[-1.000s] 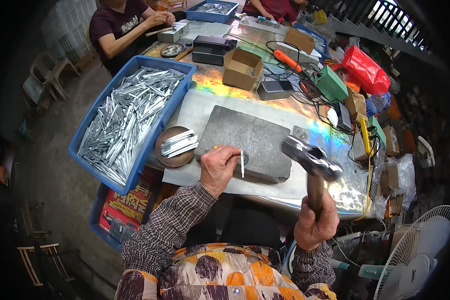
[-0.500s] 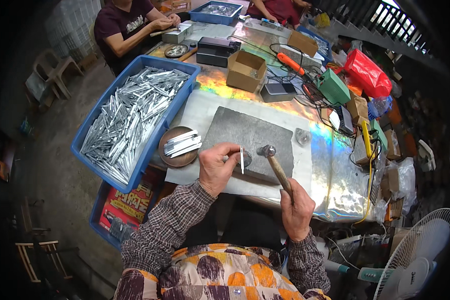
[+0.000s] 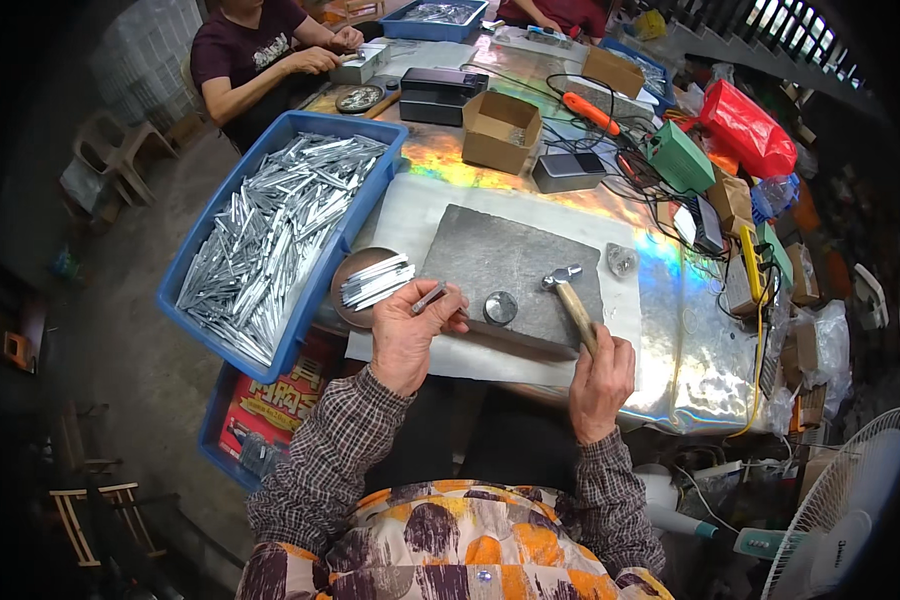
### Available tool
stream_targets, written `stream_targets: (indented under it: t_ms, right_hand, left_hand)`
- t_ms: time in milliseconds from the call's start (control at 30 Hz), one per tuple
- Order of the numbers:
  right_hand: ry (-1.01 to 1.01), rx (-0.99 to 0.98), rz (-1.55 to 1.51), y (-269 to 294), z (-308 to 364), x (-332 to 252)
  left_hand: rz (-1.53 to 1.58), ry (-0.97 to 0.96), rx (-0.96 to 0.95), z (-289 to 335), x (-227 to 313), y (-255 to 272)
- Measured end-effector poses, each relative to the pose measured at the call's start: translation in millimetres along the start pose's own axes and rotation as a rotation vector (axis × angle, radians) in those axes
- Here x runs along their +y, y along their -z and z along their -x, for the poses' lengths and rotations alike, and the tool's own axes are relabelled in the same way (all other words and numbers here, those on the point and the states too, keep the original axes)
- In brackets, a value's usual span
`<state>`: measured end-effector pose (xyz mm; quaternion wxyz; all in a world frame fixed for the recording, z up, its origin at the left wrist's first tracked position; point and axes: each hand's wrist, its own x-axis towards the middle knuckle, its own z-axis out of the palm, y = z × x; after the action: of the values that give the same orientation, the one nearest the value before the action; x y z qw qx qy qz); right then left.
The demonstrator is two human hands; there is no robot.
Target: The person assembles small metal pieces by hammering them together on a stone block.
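Centrally, grey slab [image 3: 510,252] on pale-sheeted table [image 3: 708,350], fan [image 3: 850,495] nearby; left fingers [image 3: 444,307] round metal strip [image 3: 429,297], right fingers [image 3: 618,362] round hammer [image 3: 574,307].

The strips [image 3: 280,230] look like bright metal, the tray [image 3: 316,295] smooth plastic; the hammer [image 3: 571,303] has a glossy metal head and wooden handle; the block [image 3: 510,250] is matt, rough (stone-like), the surface [image 3: 660,370] mirror-glossy.

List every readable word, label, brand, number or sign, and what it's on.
Red printed sheet in the lower blue bin: large yellow lettering, partly covered; not transcribed here.
White fan: small dark lettering on the hub; not transcribed here.
Co-worker's maroon shirt: pale print, too blurred to read.
Any other markings: too small or blurred to read.
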<state>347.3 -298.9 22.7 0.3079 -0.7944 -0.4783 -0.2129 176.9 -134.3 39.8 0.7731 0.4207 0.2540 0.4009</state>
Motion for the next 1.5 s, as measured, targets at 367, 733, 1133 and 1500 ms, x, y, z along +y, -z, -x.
stream_targets:
  t_ms: [367, 733, 1133, 1500]
  right_hand:
    - [0.071, -0.045, -0.113, 9.7, -4.8, -30.0]
    - [0.458, -0.101, -0.555, 21.1, -15.0, -87.5]
    - [0.022, -0.485, -0.9, 23.0, -13.3, -92.0]
    - [-0.339, -0.523, -1.104, 11.2, 6.6, -74.9]
  left_hand:
    - [-0.259, -0.103, -0.04, 23.8, 1.1, 4.1]
    - [-0.775, -0.356, -0.172, 63.1, 6.1, -13.9]
    - [-0.993, -0.644, -0.276, 67.0, 8.3, 8.8]
    - [-1.388, -0.756, -0.046, 30.1, 21.2, 67.8]
